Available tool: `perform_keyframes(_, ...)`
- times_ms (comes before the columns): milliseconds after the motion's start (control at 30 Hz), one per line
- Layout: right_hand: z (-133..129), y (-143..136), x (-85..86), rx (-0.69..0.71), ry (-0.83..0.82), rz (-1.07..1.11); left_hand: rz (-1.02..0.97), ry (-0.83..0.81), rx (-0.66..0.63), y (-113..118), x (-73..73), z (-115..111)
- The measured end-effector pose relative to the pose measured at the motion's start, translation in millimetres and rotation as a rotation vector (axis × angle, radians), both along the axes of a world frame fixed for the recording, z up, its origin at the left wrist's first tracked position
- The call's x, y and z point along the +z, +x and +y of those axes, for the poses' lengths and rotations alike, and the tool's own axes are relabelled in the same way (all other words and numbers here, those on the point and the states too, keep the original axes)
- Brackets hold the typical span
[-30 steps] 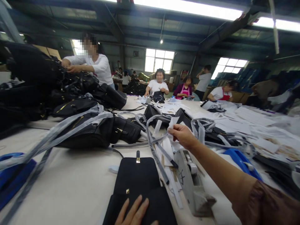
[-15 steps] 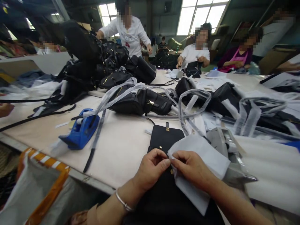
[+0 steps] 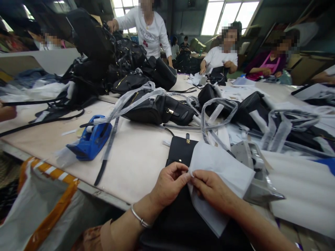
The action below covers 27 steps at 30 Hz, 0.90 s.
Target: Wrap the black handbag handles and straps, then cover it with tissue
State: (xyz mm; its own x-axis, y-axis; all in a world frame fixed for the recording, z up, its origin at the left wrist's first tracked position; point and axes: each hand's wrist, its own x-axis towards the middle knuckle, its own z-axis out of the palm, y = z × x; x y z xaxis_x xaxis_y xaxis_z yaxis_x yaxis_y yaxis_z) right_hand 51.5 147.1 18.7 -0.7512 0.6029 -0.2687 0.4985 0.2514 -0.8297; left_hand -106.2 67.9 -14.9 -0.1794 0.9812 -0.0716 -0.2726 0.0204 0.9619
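A black bag (image 3: 180, 149) with small gold fittings lies in front of me, its lower part near my body. Over its right side spreads a thin white paper sheet (image 3: 221, 157). My right hand (image 3: 211, 190) pinches the sheet at its left edge. Close against it, my left hand (image 3: 170, 183) is closed, thumb and fingertips meeting at the same edge of the sheet. The two hands nearly touch above the bag. What lies between the fingertips is partly hidden.
A blue tape dispenser (image 3: 90, 139) stands on the left, a grey tape dispenser (image 3: 250, 167) on the right. Black bags with wrapped straps (image 3: 157, 108) lie across the table (image 3: 131, 150). A bag pile (image 3: 96, 69) rises at the back left. Several co-workers sit or stand beyond.
Both hands keep their pinch at the sheet's edge with only slight finger movement. The sheet has shifted slightly. The view has moved a little, and the standing co-worker's arm is lower.
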Motion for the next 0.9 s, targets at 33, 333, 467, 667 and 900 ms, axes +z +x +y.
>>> perform_keyframes(33, 0, 0, -0.1, 0.009, 0.008, -0.005, -0.011, 0.01, -0.004, 0, -1.0, 0)
perform_keyframes(333, 1, 4, -1.6, 0.001, -0.089, -0.008, 0.046, 0.046, -0.05, -2, 11.7, -2)
perform_keyframes(467, 0, 5, -5.3, 0.025, -0.088, -0.012, 0.123, 0.027, -0.047, -3, 12.8, -2)
perform_keyframes(667, 0, 8, 3.4, 0.047, -0.116, -0.001, 0.155, 0.026, -0.07, -6, 15.4, -1)
perform_keyframes(900, 1, 14, 15.8, 0.022, -0.114, 0.037, 0.106, 0.026, -0.062, -7, 15.2, -1)
